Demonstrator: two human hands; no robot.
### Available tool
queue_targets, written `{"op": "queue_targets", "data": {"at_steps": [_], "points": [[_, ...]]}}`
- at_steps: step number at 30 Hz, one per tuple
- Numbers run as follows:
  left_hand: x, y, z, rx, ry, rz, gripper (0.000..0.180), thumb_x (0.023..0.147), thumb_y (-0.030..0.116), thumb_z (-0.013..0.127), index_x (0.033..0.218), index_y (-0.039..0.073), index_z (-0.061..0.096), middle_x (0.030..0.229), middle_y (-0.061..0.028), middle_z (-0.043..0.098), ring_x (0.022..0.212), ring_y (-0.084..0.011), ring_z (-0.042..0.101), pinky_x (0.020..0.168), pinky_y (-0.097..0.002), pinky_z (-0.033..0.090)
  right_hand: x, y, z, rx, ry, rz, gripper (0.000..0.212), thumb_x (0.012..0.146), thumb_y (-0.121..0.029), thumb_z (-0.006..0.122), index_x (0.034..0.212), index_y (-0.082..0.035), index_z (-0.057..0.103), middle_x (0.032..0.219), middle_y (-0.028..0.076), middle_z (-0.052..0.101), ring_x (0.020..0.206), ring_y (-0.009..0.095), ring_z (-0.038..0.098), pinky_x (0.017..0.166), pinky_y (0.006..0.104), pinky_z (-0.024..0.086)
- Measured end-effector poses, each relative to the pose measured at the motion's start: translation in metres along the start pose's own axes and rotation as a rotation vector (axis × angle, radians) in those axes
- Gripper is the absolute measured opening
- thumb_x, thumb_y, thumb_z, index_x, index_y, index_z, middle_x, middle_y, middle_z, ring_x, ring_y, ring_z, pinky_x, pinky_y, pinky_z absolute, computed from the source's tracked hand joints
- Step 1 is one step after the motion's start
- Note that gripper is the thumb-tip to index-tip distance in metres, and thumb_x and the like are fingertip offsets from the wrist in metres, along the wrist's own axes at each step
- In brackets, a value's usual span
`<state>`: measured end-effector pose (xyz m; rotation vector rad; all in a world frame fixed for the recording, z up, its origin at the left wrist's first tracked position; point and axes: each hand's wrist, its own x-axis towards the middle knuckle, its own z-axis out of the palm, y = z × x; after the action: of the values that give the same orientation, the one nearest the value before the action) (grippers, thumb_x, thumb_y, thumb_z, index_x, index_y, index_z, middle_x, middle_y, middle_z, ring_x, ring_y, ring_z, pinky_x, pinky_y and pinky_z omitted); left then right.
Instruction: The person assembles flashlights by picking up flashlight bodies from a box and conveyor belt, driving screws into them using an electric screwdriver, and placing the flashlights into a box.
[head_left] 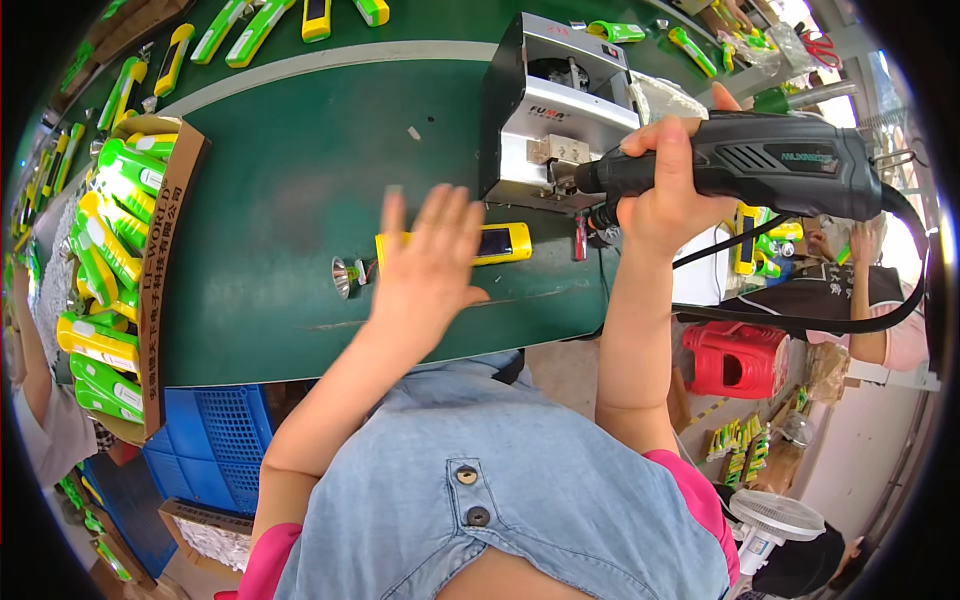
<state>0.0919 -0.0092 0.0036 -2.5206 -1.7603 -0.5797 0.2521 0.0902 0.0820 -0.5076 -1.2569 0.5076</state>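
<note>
My right hand (652,205) is wrapped round a black electric screwdriver (775,160) lying nearly level. Its tip points left and meets the front outlet of a silver and black screw feeder (520,135). My left hand (425,268) is slightly blurred, with fingers spread over a yellow flashlight body (507,243) on the green bench. The hand covers the body's middle; whether it touches is hard to tell. A small silver reflector (344,277) on thin wires sticks out at the body's left end.
A cardboard box (172,270) of green and yellow flashlights stands at the left. More flashlights (262,30) lie along the far strip. Blue crates (205,440) sit below the bench, and a red stool (735,360) is at the right. A co-worker's arm (868,290) shows at far right.
</note>
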Motion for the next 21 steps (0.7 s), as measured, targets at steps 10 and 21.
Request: {"op": "queue_targets", "data": {"at_steps": [10, 21], "points": [[-0.034, -0.054, -0.007, -0.344, -0.029, -0.281, 0.052, 0.062, 0.024, 0.073, 0.104, 0.0, 0.054, 0.099, -0.0112, 0.056, 0.094, -0.0285, 0.05, 0.083, -0.0368, 0.037, -0.002, 0.01, 0.001, 0.019, -0.036, 0.085, 0.044, 0.074, 0.005, 0.06, 0.115, 0.007, 0.043, 0.062, 0.006, 0.057, 0.05, 0.011, 0.055, 0.052, 0.0224, 0.047], [-0.029, -0.036, 0.016, -0.369, 0.118, -0.21, 0.054, 0.059, 0.024, 0.075, 0.105, 0.003, 0.055, 0.099, -0.0098, 0.057, 0.09, -0.0281, 0.051, 0.078, -0.0371, 0.039, -0.017, -0.016, 0.007, 0.076, -0.063, 0.269, 0.046, 0.076, 0.005, 0.055, 0.119, 0.006, 0.037, 0.064, 0.005, 0.05, 0.051, 0.013, 0.049, 0.05, 0.0264, 0.044]]}}
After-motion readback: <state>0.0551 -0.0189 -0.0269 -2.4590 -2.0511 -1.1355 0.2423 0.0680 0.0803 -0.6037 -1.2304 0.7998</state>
